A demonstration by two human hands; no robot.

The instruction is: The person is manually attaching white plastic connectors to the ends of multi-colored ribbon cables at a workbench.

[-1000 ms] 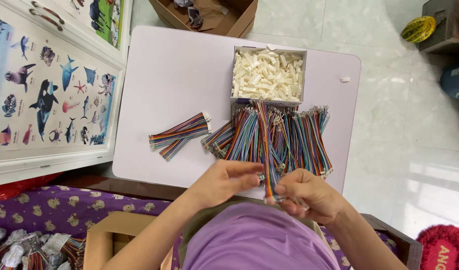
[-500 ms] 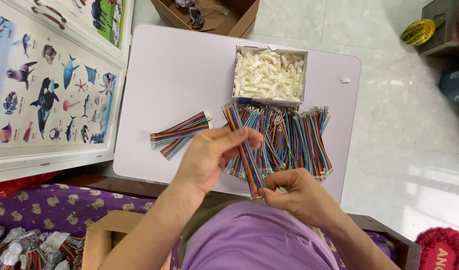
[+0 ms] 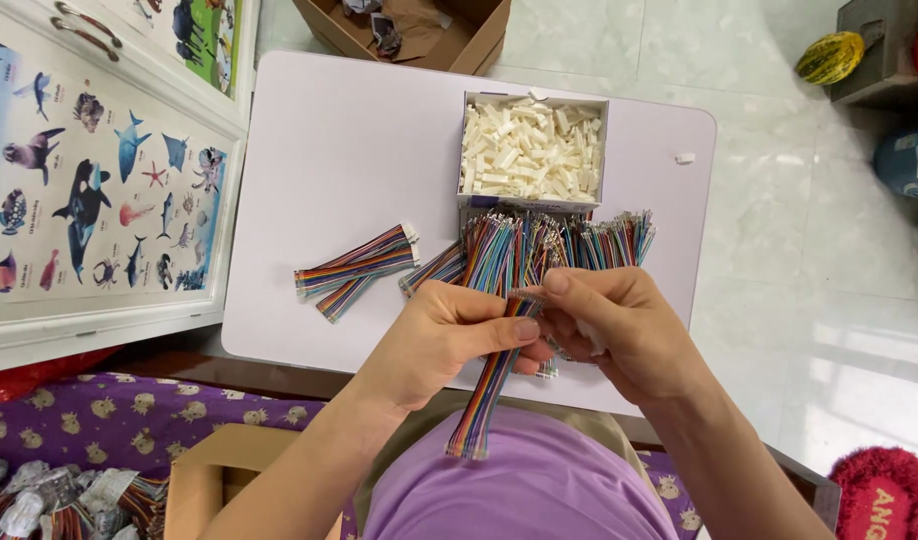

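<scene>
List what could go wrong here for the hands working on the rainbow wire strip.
The left hand grips the rainbow wire strip only near its top; the long tail hangs off the table edge and could snag or slip. The right hand works above the loose wire pile, so strands might tangle or get swept off.

A white box of small white plastic connectors stands at the table's far edge, right of the middle. A single white connector lies near the far right corner. A few finished rainbow cables with white plugs lie near the left edge. Beyond the far edge sits an open cardboard box on the pale tiled floor. A sea-animal poster covers the cabinet door beside the left edge. A yellow-green ball rests at the upper right, a red fuzzy mat at the lower right.
</scene>
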